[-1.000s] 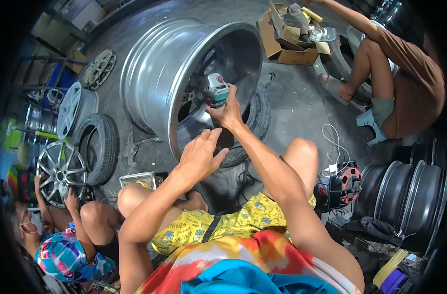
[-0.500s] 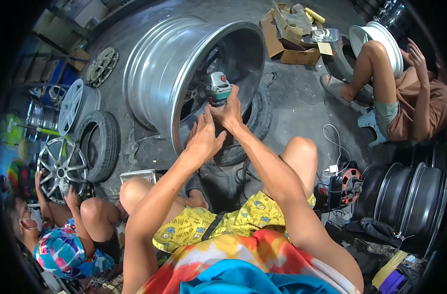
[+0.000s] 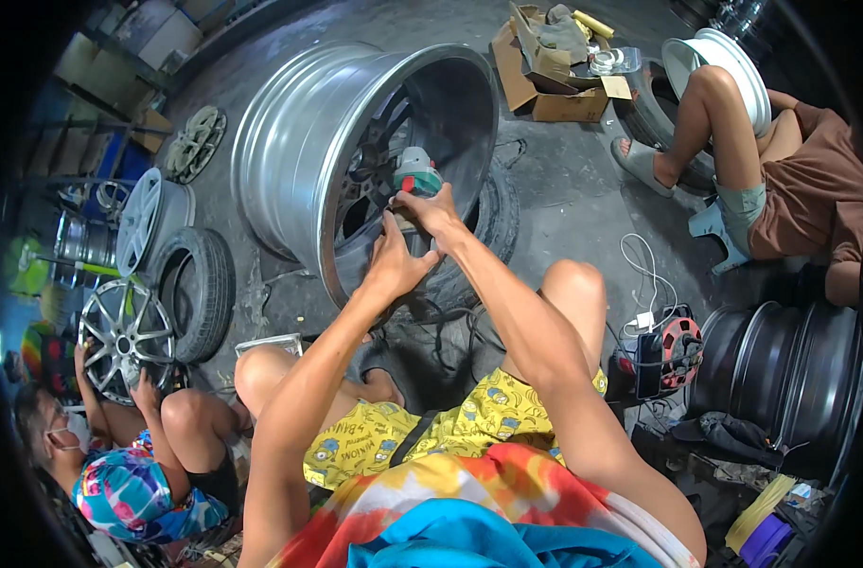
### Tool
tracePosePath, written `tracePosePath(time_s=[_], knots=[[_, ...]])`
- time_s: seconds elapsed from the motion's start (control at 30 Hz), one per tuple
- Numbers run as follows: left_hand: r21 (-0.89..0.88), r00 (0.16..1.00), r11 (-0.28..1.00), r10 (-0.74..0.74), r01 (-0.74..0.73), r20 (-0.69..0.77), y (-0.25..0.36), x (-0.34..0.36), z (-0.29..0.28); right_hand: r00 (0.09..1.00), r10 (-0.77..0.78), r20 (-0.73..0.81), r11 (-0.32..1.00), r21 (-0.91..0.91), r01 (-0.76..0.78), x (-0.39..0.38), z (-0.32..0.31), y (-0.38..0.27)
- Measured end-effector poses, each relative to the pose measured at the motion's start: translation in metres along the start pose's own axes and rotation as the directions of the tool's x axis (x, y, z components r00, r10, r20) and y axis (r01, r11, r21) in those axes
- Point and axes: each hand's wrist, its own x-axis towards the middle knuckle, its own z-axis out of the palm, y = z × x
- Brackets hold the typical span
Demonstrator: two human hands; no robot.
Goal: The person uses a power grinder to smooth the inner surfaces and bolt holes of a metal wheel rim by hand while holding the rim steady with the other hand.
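Note:
A large silver wheel rim (image 3: 294,156) lies on its side before me, its open barrel facing me and its spokes deep inside. At the mouth of the barrel is a power tool that looks like an angle grinder (image 3: 420,174), grey and green with a red part. My right hand (image 3: 433,210) is closed around its near side. Just below, my left hand (image 3: 398,263) reaches up to the tool's lower end, fingers together and thumb apart. The right hand and the tool hide part of its grip. The tool's working face is hidden too.
A tyre (image 3: 496,227) lies under the rim. At left, a co-worker (image 3: 133,473) handles a spoked wheel (image 3: 127,331) beside another tyre (image 3: 204,293). A second person (image 3: 810,199) sits at right by a white rim (image 3: 725,76). Near my right knee are a cable reel (image 3: 679,350) and dark rims (image 3: 782,369).
The tool has tilted and turned, its red part now lower, near my right fingers. Both hands have shifted slightly down within the view. The person at right has lowered a raised hand.

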Motion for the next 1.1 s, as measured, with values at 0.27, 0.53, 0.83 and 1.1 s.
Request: tracePosePath(time_s=[0.27, 0.53, 0.83, 1.1], knots=[[-0.237, 0.961, 0.939, -0.208, 0.249, 0.185, -0.004, 0.029, 0.022, 0.938, -0.335, -0.086, 0.924, -0.223, 0.31, -0.035, 0.003, -0.022], [-0.419, 0.986, 0.897, -0.089, 0.14, 0.139, -0.03, 0.038, 0.064, 0.844, -0.534, -0.044, 0.818, -0.281, 0.503, -0.037, -0.004, -0.015], [-0.242, 0.97, 0.946, -0.179, 0.216, 0.167, -0.016, 0.036, 0.033, 0.883, -0.464, -0.071, 0.866, -0.244, 0.436, -0.03, 0.003, -0.021], [-0.292, 0.974, 0.937, -0.148, 0.193, 0.171, -0.027, 0.044, 0.033, 0.913, -0.398, -0.092, 0.894, -0.264, 0.363, -0.033, 0.008, -0.027]])
